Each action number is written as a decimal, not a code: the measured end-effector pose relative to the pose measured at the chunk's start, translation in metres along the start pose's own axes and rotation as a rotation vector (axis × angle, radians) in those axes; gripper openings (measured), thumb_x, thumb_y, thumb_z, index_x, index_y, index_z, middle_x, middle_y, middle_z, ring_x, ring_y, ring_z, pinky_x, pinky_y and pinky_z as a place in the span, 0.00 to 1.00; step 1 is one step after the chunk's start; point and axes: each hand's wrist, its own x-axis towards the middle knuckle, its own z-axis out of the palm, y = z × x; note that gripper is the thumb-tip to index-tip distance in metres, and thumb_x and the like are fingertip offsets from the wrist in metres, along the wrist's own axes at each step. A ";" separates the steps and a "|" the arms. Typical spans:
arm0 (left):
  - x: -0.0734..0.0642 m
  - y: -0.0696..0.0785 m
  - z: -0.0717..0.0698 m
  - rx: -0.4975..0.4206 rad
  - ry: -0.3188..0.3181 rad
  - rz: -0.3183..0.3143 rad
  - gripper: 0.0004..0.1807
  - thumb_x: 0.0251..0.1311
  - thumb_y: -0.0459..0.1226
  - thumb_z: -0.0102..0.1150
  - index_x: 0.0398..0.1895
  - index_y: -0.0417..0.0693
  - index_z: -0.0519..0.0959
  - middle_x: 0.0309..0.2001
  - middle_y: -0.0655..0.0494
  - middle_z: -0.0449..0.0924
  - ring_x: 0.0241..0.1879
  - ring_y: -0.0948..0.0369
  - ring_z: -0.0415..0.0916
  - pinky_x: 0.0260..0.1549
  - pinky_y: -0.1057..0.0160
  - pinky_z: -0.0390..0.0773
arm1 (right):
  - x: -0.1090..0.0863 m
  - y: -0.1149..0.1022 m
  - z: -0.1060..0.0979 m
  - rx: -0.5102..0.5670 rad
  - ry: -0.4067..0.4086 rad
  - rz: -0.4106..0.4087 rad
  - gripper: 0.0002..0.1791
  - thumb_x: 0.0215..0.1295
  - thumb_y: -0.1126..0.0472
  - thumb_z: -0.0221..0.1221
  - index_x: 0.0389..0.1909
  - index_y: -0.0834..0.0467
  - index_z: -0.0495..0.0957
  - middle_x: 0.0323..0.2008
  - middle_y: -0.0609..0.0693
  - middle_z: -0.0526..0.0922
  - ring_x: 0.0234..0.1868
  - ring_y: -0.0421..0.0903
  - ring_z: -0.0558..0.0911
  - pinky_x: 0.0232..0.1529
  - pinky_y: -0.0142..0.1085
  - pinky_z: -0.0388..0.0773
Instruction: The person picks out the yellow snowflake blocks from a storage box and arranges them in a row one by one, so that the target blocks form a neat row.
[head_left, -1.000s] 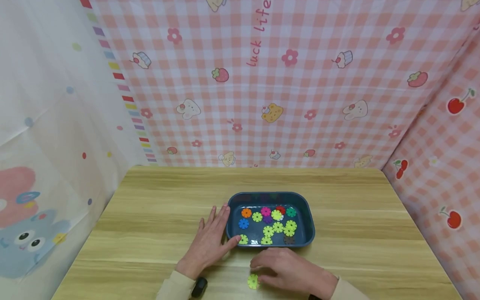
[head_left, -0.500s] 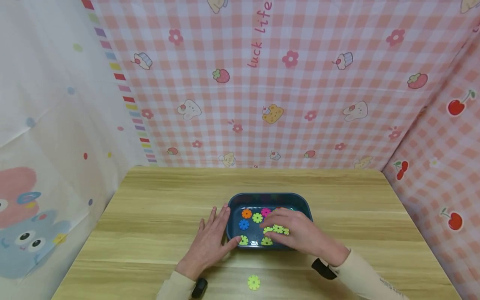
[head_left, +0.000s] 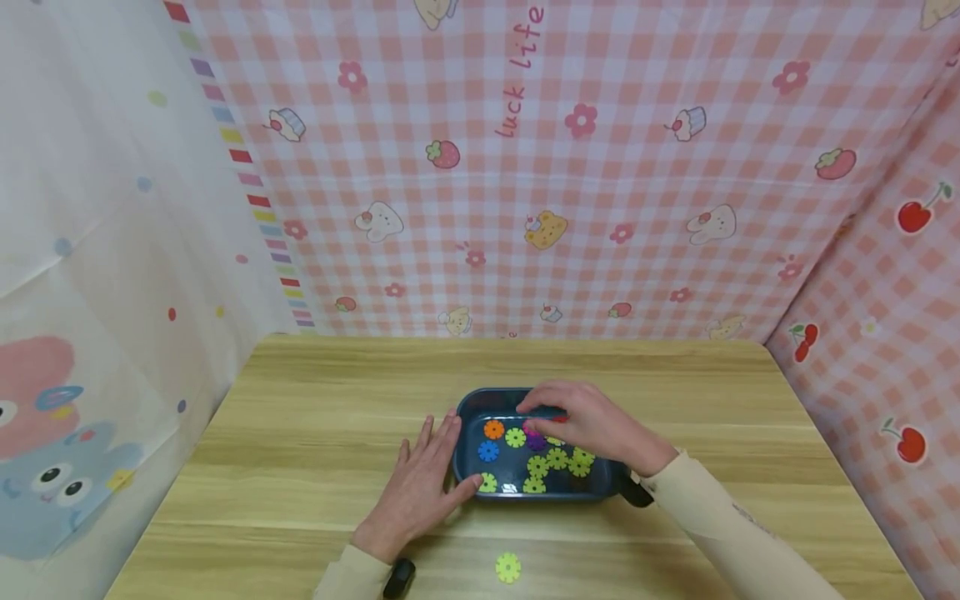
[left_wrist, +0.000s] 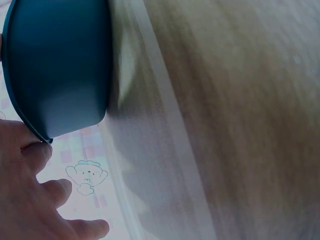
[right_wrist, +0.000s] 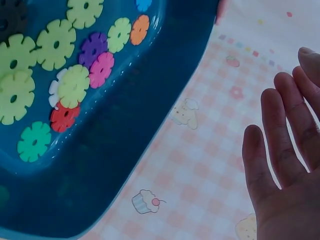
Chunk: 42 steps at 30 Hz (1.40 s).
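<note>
A dark blue tray (head_left: 502,497) holds several flat notched plastic discs. Among them are an orange disc (head_left: 493,429), a blue disc (head_left: 488,451) and several yellow-green discs (head_left: 557,459). Purple (right_wrist: 93,50), pink (right_wrist: 101,70), red (right_wrist: 65,118) and green discs (right_wrist: 34,142) show in the right wrist view. My left hand (head_left: 412,492) rests against the tray's left side, fingers extended, thumb at the near rim. Over the tray's right half, my right hand (head_left: 592,423) hovers with fingers fairly straight and nothing in them. It hides part of the discs in the head view.
One yellow-green disc (head_left: 507,567) lies on the wooden table (head_left: 315,400) in front of the tray. A pink checked cloth (head_left: 480,183) hangs behind the table, with a white cloth (head_left: 112,250) at the left. Dark bands sit on both wrists.
My right hand has left the yellow-green disc on the table and moved up and away over the tray, towards its far side. The left hand has stayed at the rim.
</note>
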 end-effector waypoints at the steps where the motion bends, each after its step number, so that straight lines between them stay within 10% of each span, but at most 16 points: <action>1: 0.000 0.000 0.000 0.001 0.000 -0.001 0.50 0.70 0.66 0.51 0.84 0.47 0.51 0.84 0.52 0.45 0.82 0.44 0.40 0.73 0.29 0.48 | 0.002 0.002 0.000 0.000 -0.006 0.007 0.12 0.70 0.58 0.68 0.52 0.52 0.87 0.51 0.45 0.87 0.53 0.44 0.85 0.55 0.43 0.84; 18: 0.002 -0.001 0.002 -0.009 0.005 -0.002 0.50 0.69 0.66 0.51 0.84 0.47 0.52 0.84 0.52 0.47 0.82 0.44 0.41 0.73 0.29 0.48 | 0.028 0.032 0.017 0.078 -0.178 0.172 0.14 0.72 0.55 0.66 0.55 0.52 0.87 0.53 0.44 0.85 0.53 0.44 0.81 0.59 0.46 0.81; 42: 0.001 0.000 0.001 0.012 -0.008 -0.012 0.51 0.69 0.67 0.50 0.84 0.47 0.52 0.84 0.52 0.46 0.81 0.43 0.41 0.71 0.28 0.51 | 0.035 0.063 0.056 0.083 -0.334 0.200 0.18 0.66 0.63 0.70 0.57 0.54 0.86 0.56 0.48 0.84 0.48 0.45 0.80 0.49 0.38 0.79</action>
